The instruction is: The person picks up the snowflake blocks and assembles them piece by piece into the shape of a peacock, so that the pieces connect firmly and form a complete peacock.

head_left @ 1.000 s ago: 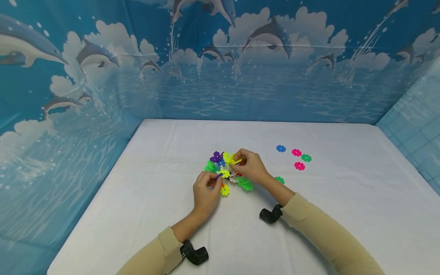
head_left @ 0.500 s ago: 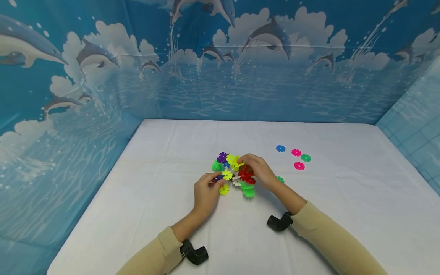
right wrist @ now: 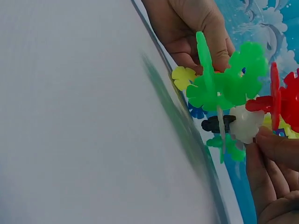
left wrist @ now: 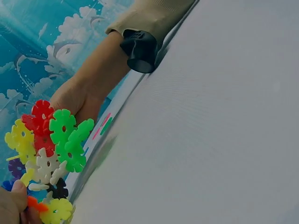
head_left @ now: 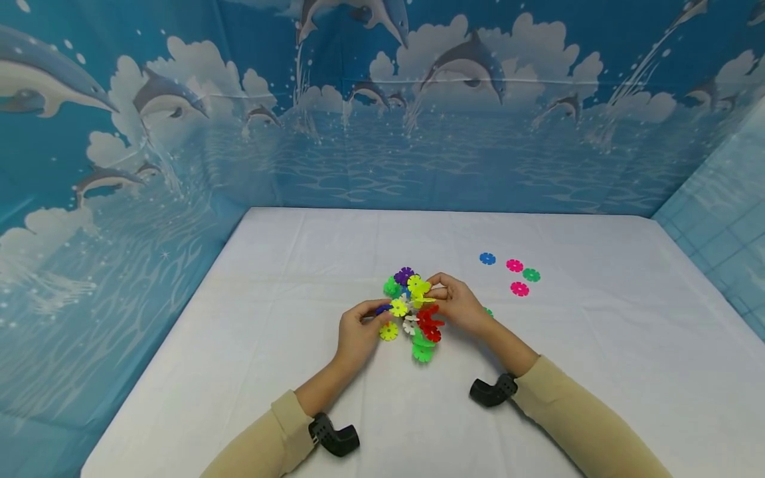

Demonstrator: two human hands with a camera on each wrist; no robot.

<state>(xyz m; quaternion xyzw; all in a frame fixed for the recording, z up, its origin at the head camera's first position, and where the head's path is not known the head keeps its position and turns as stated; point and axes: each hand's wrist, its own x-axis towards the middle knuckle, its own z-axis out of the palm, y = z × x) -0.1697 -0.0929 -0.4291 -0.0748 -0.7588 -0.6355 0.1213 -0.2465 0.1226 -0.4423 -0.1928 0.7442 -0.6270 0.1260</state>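
Note:
A cluster of interlocking plastic snowflake discs (head_left: 410, 323), in red, green, yellow, purple, white and black, is joined between the hands. The left hand (head_left: 356, 332) pinches it at the left by a dark blue disc (head_left: 383, 309), thumb and fingertips together. On the other side, the right hand (head_left: 460, 307) holds the cluster, its fingers partly hidden behind yellow discs (head_left: 418, 285). The right wrist view shows its thumb and a finger at a white disc (right wrist: 246, 125) inside the cluster. Green discs (left wrist: 70, 140) and red discs (left wrist: 39, 119) stick out in the left wrist view.
Loose discs lie at the back right of the white table (head_left: 299, 265): a blue one (head_left: 487, 258), two pink ones (head_left: 519, 289) and a green one (head_left: 531, 275). Another green disc (head_left: 489, 311) is partly covered by the right forearm. A dolphin-print curtain (head_left: 388, 159) hangs behind.
The cluster has turned and shifted right, with its green discs swinging nearer the front and the red ones coming into view. The right hand has moved right and slightly nearer; the left stays nearly in place.

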